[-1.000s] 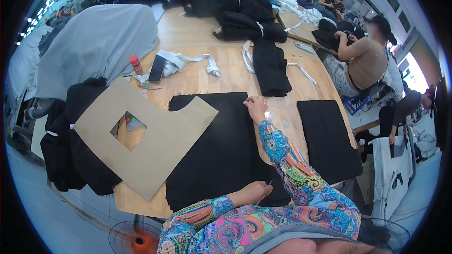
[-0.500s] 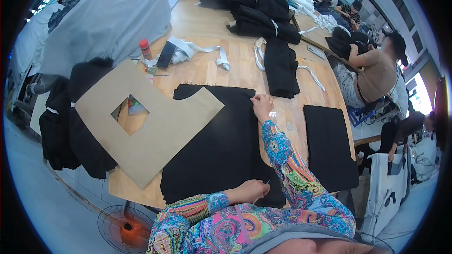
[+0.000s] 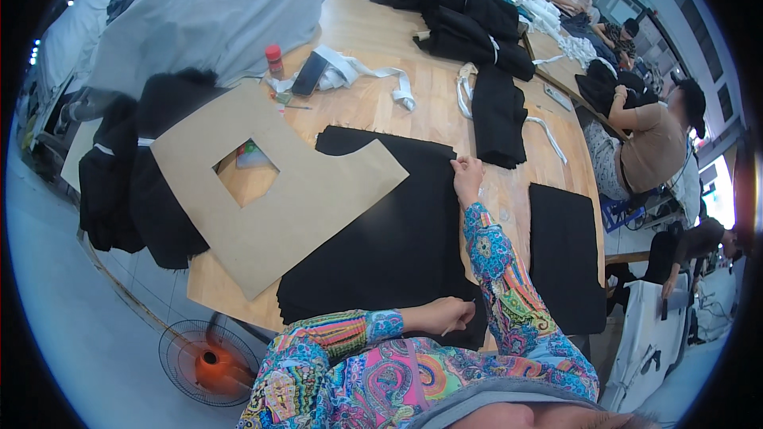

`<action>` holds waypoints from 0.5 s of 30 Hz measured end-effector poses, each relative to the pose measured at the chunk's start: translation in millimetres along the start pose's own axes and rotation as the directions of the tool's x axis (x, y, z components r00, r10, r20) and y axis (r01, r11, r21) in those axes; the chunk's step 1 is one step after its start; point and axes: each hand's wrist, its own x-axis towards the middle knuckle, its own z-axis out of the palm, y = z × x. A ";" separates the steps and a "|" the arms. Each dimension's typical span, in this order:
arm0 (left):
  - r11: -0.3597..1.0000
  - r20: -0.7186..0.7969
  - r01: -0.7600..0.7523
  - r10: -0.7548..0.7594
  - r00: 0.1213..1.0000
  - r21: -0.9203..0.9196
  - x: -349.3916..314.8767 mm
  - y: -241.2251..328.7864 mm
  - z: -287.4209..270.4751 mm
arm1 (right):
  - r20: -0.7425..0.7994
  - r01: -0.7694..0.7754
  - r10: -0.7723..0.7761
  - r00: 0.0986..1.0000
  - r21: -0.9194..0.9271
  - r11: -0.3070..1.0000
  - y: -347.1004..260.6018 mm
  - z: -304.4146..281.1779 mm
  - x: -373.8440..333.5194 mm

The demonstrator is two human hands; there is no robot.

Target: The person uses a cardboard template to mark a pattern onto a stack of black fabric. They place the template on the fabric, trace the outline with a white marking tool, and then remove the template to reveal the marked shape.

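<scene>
The black cloth stack (image 3: 389, 222) lies flat on the wooden table (image 3: 358, 95) in front of you, its far edge slightly frayed and its near edge close to your body. Your right hand (image 3: 467, 177) is at its far right corner, fingertips drawn together on the edge; from this height I can't tell whether they pinch the layers or only press them. Your left hand (image 3: 443, 315) is curled closed over the near right part, gripping a thin tool (image 3: 474, 300) too small to identify.

The cardboard template (image 3: 310, 206), with its diamond-shaped hole, covers the left part of the stack and reaches over the dark bundles (image 3: 171, 167) beside it. With its weight spread across different heights, it could slip or pivot if you tug the cloth. A pull at that one far corner could also skew the upper layers against the lower ones. Your left sleeve (image 3: 342, 330) passes over the near edge, so drawing that arm back might drag the fabric; the tool's tip could snag the weave if it dips.

To your right, a smaller black piece (image 3: 566, 254) lies apart from the stack. Beyond are a folded black roll (image 3: 499, 119), a white strap (image 3: 404, 91) and a red-capped bottle (image 3: 274, 59). A co-worker (image 3: 644, 131) sits past the table's right side, and a fan (image 3: 211, 361) stands below its left edge.
</scene>
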 end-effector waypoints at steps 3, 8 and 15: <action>0.999 -0.039 -0.032 0.034 0.999 0.030 2.2 -12.2 6.0 | 0.010 -0.016 0.016 1.000 0.013 1.000 -11.0 -1.3 -1.7; 0.974 -0.345 -0.075 0.147 0.927 0.212 -37.0 10.5 -26.0 | 0.006 0.054 -0.054 0.999 0.012 0.998 -0.8 -6.2 0.5; 0.749 -0.912 0.662 0.278 -0.301 0.010 -249.8 -5.0 -125.3 | 0.222 0.271 -0.322 0.921 0.230 0.935 -70.9 -66.5 -68.9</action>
